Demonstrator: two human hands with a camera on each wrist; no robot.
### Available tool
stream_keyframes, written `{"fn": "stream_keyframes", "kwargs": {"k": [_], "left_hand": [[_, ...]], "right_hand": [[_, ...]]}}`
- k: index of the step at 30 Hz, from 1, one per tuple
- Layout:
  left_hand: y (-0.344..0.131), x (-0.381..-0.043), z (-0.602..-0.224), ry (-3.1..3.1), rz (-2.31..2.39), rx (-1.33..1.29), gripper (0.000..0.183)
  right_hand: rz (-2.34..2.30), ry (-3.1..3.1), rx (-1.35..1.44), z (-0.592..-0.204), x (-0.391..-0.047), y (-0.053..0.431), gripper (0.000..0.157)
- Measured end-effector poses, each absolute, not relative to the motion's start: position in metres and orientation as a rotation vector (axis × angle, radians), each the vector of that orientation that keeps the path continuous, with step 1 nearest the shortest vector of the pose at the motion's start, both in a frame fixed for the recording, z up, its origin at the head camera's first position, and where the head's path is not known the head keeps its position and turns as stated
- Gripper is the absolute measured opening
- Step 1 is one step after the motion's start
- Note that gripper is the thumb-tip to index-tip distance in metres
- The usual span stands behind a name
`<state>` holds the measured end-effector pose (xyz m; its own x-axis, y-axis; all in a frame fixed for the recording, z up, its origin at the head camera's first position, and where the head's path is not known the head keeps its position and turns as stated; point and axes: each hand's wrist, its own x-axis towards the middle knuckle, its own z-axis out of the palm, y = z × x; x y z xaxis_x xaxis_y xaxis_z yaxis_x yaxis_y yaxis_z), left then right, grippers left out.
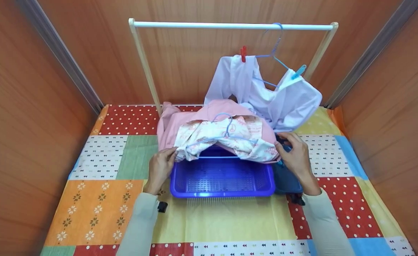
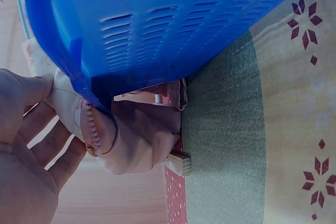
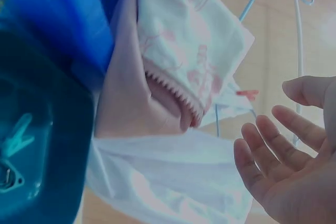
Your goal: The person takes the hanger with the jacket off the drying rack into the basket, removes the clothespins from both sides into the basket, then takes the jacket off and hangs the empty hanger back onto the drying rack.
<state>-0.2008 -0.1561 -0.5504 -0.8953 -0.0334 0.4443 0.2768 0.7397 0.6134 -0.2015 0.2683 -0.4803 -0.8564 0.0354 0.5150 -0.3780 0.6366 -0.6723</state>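
A pink garment (image 1: 212, 109) with a white, red-printed panel lies over the back of a blue plastic basket (image 1: 223, 194). A light-blue wire hanger (image 1: 227, 132) sits at its neck opening, the hook standing up. At the garment's left end my left hand (image 1: 160, 168) pinches the cloth; the left wrist view shows thumb and fingers on either side of its ruffled edge. My right hand (image 1: 296, 156) is beside the right end. In the right wrist view its fingers (image 3: 260, 150) are spread and relaxed, apart from the cloth, holding nothing.
Behind, a white-barred rack (image 1: 201, 25) carries a white shirt (image 1: 244, 78) on a blue hanger, with a red clothespin (image 1: 243, 54) and a blue clothespin (image 1: 298, 72). A teal basin (image 1: 287, 182) holding clothespins (image 3: 18, 137) stands right of the basket. Wooden panels (image 1: 390, 106) enclose the sides.
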Motion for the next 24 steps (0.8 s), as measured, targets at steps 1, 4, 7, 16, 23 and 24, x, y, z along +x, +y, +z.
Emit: {"fn": "stream_keyframes", "kwargs": {"k": [1,4,7,16,23,24], "left_hand": [[-0.156,-0.201,-0.55,-2.511,-0.982,-0.185,0.016],[-0.156,-0.201,-0.551,-2.511,-0.992,-0.18,0.017],[-0.156,-0.201,-0.551,-2.512,-1.001,-0.18,0.017],[-0.156,-0.201,-0.55,-2.519,-0.985,-0.176,0.017],[-0.155,-0.2,-0.549,-2.523,-0.979,-0.166,0.017],[-0.156,-0.199,-0.549,-2.523,-0.982,-0.165,0.017]], "right_hand": [[1.12,-2.362,0.29,-0.48,-0.202,0.266,0.027],[1.088,-2.341,0.356,-0.481,-0.204,0.261,0.027],[1.049,-2.329,0.409,-0.483,-0.206,0.256,0.028],[1.038,-2.392,0.481,-0.486,-0.212,0.242,0.025],[1.055,-2.427,0.506,-0.49,-0.216,0.233,0.026],[1.051,-2.425,0.515,-0.49,-0.217,0.232,0.026]]}}
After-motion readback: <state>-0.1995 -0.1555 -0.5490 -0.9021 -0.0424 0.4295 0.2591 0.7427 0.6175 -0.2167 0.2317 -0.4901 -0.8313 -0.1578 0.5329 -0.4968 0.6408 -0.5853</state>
